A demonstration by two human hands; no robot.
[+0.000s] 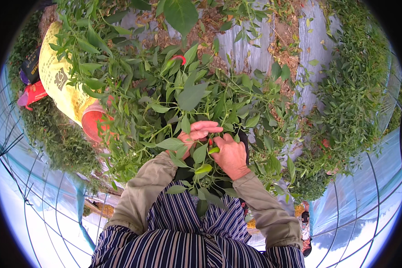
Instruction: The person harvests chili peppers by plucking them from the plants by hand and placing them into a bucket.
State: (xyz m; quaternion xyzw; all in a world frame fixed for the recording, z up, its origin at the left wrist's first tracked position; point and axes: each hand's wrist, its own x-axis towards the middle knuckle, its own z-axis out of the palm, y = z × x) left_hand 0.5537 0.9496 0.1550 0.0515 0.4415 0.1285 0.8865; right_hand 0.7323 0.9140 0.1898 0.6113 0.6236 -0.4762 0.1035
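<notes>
My left hand (198,133) reaches in among the pepper plant's leaves, fingers stretched out, partly hidden by foliage. Beside it, my right hand (228,155) has its fingers curled on a green pepper (215,150). A small red pepper (210,143) shows between the two hands. Below them hangs another pale green pepper (203,169), and a curved red one (179,58) sits higher up in the leaves.
A yellow sack (60,67) and a red bucket (94,124) stand at the left, with red and dark bags (33,94) behind. Plastic-covered ground strips (312,76) run at the right between plant rows. Bowed greenhouse sheeting (353,192) lines both sides.
</notes>
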